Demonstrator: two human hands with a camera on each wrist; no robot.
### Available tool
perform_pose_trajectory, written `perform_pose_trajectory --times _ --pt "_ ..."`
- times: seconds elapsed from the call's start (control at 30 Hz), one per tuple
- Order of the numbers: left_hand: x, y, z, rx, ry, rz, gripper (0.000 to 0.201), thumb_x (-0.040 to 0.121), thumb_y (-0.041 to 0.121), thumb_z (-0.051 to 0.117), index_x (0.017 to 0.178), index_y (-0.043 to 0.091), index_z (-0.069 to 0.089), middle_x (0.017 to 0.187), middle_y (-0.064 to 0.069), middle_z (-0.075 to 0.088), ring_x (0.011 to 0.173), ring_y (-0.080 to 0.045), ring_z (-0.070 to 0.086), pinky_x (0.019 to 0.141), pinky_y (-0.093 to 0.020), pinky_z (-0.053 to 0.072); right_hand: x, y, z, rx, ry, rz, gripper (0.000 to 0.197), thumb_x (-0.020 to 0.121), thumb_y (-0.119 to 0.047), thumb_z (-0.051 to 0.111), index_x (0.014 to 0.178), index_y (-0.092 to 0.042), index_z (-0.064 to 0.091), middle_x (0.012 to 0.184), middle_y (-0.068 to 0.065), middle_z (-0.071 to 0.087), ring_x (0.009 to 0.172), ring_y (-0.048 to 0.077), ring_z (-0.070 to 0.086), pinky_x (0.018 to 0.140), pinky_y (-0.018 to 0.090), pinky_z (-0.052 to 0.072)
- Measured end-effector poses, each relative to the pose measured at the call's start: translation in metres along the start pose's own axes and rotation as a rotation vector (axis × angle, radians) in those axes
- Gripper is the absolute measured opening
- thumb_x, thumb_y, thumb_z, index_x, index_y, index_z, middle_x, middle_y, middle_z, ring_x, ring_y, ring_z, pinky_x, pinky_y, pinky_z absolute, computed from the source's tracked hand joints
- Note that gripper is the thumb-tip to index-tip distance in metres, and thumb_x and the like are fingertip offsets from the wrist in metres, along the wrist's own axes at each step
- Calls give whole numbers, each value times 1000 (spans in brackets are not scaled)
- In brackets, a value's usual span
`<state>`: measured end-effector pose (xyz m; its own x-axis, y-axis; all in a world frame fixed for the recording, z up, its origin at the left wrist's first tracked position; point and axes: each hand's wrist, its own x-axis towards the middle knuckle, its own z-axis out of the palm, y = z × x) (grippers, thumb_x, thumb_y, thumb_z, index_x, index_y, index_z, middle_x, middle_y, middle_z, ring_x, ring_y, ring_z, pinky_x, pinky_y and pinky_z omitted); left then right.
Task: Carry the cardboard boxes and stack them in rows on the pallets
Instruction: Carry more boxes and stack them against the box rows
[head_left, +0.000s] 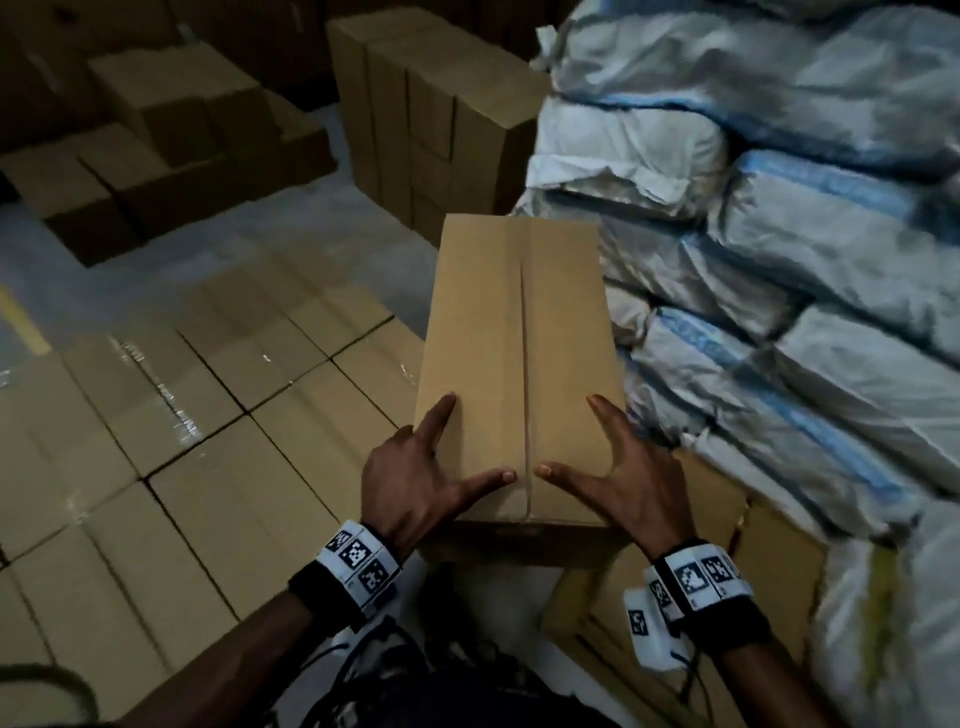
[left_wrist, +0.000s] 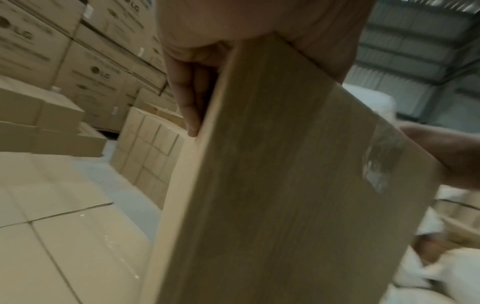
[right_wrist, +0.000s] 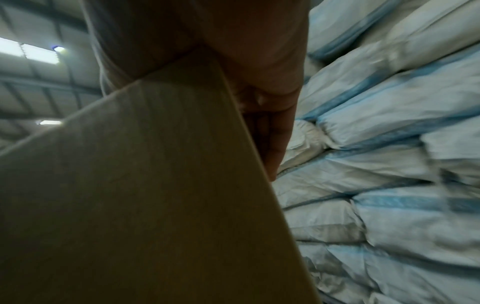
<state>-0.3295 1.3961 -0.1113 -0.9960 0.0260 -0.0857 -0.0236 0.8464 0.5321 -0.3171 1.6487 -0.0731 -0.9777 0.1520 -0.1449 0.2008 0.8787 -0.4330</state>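
a: while both hands clasp it, where is the long plain brown cardboard box (head_left: 519, 358)?

b: held lengthwise out front, above the flat layer of tan cardboard boxes (head_left: 171, 415), just beside the stacked white-and-blue woven sacks (head_left: 810, 260).

a: how do the hands grip?

b: the left hand (head_left: 415, 478) has thumb and forefinger on the lid, its other fingers (left_wrist: 191, 98) down the side wall. the right hand (head_left: 623, 478) mirrors it, fingers (right_wrist: 275, 148) on the opposite wall.

a: anything behind?

b: a tall block of brown cartons (head_left: 431, 119) on the grey floor.
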Motion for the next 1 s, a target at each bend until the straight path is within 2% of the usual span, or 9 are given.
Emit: perform_pose_trajectory --times 0.07,0.2,0.33,0.43,0.6,0.7,0.83,0.93,1.0 --pt "27 1 3 -25 -18 -44 120 57 106 46 157 46 20 123 -2 66 102 -24 65 86 -37 55 45 2 -2 17 -34 -44 121 54 -104 55 156 -48 23 161 -7 41 143 27 44 115 47 42" --pt "66 -1 0 -66 -61 -101 120 55 105 50 157 49 18 122 -2 65 102 -25 63 87 -38 55 114 -7 -6 -6 -134 -115 121 54 -98 63 156 -50 21 160 -2 43 140 31 47 114 44 41" --pt "100 -9 1 -105 -87 -143 125 49 106 52 157 49 22 119 -3 66 101 -26 62 86 -36 52 182 -16 2 35 -257 -209 122 54 -91 70 157 -48 24 162 -2 40 144 31 43 117 48 39" --pt "128 -17 7 -136 -80 -179 126 47 106 52 156 49 26 124 -3 68 105 -25 64 90 -37 54 230 -20 16 12 -289 -277 120 55 -87 74 158 -44 28 161 -4 42 143 27 45 117 40 37" --pt "179 -25 24 -177 -56 -278 119 50 101 62 154 51 32 120 4 68 100 -16 63 86 -32 54 315 -25 39 -35 -389 -367 125 49 -99 63 157 -48 25 153 5 51 132 31 55 108 40 47" --pt "208 -23 44 -183 -24 -359 117 50 101 62 153 53 32 116 4 68 95 -15 63 82 -30 52 368 -27 53 -47 -470 -414 122 56 -87 74 159 -44 26 153 5 51 136 31 51 109 39 42" --pt "247 -9 77 -243 18 -501 118 48 97 68 152 54 32 129 -2 68 106 -21 66 92 -37 55 439 -13 79 -50 -518 -540 125 52 -93 70 158 -41 27 143 3 61 125 26 60 104 36 48" --pt "271 2 101 -308 61 -585 115 50 90 74 152 54 35 134 -2 64 109 -22 64 92 -39 55 480 0 96 -42 -622 -555 127 52 -95 68 159 -44 21 146 1 58 127 24 59 104 37 50" --pt "287 7 122 -360 82 -651 114 49 90 75 150 57 35 136 -2 62 116 -24 61 97 -39 54 507 6 107 -41 -703 -562 125 55 -87 75 159 -45 20 151 1 53 132 25 55 106 35 45"
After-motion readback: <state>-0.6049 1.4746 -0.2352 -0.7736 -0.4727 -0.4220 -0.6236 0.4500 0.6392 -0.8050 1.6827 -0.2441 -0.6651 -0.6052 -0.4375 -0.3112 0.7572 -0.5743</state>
